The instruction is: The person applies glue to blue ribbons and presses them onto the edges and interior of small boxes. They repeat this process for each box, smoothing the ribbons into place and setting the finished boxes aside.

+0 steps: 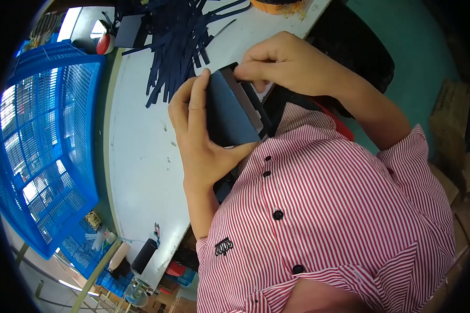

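Note:
A dark blue box (223, 112) is held tilted at the table edge, close to the striped shirt. Its narrow side shows a greyish-pink surface, with a black flap or edge alongside. My left hand (196, 122) is closed round the box from the left, fingers over the far edge and thumb along the near edge. At the box's far right corner, my right hand (266, 65) has its fingers curled against the black edge. Its fingertips are partly hidden, so I cannot tell exactly what they pinch there.
A heap of dark blue strips (175, 47) lies on the white table (141, 151) beyond the box. An orange tub (279, 6) with crusted yellow residue stands at the far edge. Blue plastic crates (49, 146) are at left. A black cylinder (144, 256) lies at the lower-left table end.

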A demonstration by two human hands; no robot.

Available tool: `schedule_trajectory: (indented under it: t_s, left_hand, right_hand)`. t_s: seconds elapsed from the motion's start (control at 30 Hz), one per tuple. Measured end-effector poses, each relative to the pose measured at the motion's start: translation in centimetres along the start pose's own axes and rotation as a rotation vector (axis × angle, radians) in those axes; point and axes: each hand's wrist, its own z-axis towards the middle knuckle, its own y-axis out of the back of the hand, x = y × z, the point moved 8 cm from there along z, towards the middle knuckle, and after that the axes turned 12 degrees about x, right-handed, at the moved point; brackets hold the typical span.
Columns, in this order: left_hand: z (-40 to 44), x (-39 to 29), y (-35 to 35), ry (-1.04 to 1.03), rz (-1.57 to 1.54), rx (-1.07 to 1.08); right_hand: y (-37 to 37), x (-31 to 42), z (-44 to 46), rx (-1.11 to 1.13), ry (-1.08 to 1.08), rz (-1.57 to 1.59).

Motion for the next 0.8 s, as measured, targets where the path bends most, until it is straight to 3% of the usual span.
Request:
schedule_trajectory:
  t_s: [0.03,0.13,0.23,0.33,0.43,0.63,0.8]
  left_hand:
    - [-0.1,0.3,0.0,0.017,-0.056,-0.007]
    - [0.0,0.4,0.6,0.060,-0.051,-0.001]
    - [0.2,0.8,0.5,0.091,-0.191,-0.011]
    - [0.7,0.2,0.3,0.054,-0.148,-0.012]
    - [0.9,-0.2,0.3,0.006,-0.069,-0.015]
    - [0.0,2.0,1.1,0.160,-0.003,-0.036]
    - [0.4,1.5,0.2,0.137,-0.015,-0.010]
  right_hand:
    - [0.1,-0.4,-0.4,-0.007,0.005,0.103]
    - [2.5,0.8,-2.9,-0.297,0.242,-0.060]
    - [1.6,4.6,-5.2,-0.265,0.472,-0.755]
    - [-0.9,4.7,-5.3,-0.242,0.460,-1.018]
    - [-1.1,3.6,-5.0,-0.175,0.409,-0.974]
    - [2.1,5.7,-7.5,0.121,0.480,-0.146]
    - [4.5,6.6,-9.5,0.078,0.652,0.043]
